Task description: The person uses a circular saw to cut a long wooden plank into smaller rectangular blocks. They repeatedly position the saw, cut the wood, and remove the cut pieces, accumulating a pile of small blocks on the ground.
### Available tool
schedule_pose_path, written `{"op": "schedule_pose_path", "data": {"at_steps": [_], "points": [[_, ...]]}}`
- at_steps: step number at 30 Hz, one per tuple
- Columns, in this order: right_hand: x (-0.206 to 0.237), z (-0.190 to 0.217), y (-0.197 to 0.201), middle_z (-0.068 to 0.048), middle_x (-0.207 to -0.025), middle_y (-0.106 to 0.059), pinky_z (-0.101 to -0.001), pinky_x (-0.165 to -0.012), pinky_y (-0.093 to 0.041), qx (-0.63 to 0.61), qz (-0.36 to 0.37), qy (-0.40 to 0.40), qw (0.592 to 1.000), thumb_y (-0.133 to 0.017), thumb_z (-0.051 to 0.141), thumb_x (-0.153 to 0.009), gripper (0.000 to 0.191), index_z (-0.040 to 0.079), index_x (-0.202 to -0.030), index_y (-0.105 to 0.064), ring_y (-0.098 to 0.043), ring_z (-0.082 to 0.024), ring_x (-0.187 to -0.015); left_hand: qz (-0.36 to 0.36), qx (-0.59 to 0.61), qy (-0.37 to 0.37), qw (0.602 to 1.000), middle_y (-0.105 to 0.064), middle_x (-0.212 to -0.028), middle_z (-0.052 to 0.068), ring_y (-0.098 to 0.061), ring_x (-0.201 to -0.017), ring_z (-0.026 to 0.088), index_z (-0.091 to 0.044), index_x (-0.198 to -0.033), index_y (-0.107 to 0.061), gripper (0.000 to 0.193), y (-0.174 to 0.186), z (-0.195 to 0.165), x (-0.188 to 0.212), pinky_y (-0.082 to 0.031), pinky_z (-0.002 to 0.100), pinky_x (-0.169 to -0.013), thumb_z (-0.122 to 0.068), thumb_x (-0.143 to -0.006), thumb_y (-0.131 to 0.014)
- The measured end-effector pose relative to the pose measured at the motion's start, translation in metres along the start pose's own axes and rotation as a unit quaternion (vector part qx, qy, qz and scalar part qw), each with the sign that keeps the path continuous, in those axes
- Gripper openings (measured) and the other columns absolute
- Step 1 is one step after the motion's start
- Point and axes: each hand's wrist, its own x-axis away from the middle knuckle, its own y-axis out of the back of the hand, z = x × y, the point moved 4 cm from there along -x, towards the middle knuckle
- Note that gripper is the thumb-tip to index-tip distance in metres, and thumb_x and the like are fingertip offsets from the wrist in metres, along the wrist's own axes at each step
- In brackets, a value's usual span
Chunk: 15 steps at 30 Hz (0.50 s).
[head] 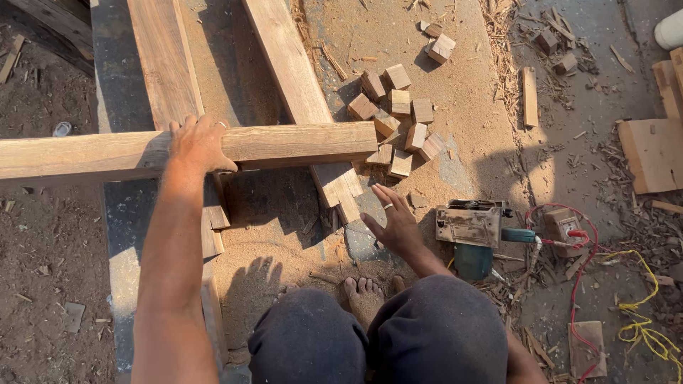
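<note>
A long, squared timber beam (128, 153) of pale, rough-sawn wood is laid crosswise over two darker planks (165, 64), its cut end near the middle of the view. The left hand (199, 144) is pressed flat on top of the beam, fingers curled over its far edge in a loose grip. Fine sawdust (284, 249) is spread in soft heaps over the grey slab beneath. The right hand (393, 222) is held open just above the sawdust, fingers spread and empty, beside the end of a slanting plank (340, 186). A cluster of small cubic offcut blocks (398, 124) is piled beyond it. Farther right, a boxy metal power tool (471, 226) with a teal body is seen, trailed by red and yellow cables (626, 299) among shavings.
</note>
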Motion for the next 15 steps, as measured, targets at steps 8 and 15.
{"op": "schedule_pose_path", "data": {"at_steps": [8,15], "points": [[-0.018,0.006,-0.035,-0.019,-0.165,-0.031,-0.0461,-0.129,-0.021,0.111,-0.011,0.159,0.981,-0.039,0.073,-0.099,0.093,0.004,-0.160,-0.026,-0.026,-0.030,-0.155,0.020,0.000,-0.062,0.998,-0.062,-0.122,0.009,-0.052,-0.125,0.030,-0.024,-0.134,-0.067,0.095,-0.037,-0.059,0.066,-0.038,0.054,-0.101,-0.053,-0.048,-0.094],[0.037,-0.103,0.024,-0.022,-0.170,-0.021,-0.0441,-0.129,-0.008,0.166,-0.094,-0.115,0.975,-0.024,0.066,-0.106,0.084,0.003,-0.162,-0.022,-0.015,-0.035,-0.159,0.022,0.030,-0.036,0.999,-0.059,-0.127,0.012,-0.049,-0.127,0.031,-0.022,-0.138,-0.064,0.101,-0.063,-0.059,0.080,-0.034,0.054,-0.103,-0.053,-0.047,-0.094]]}}
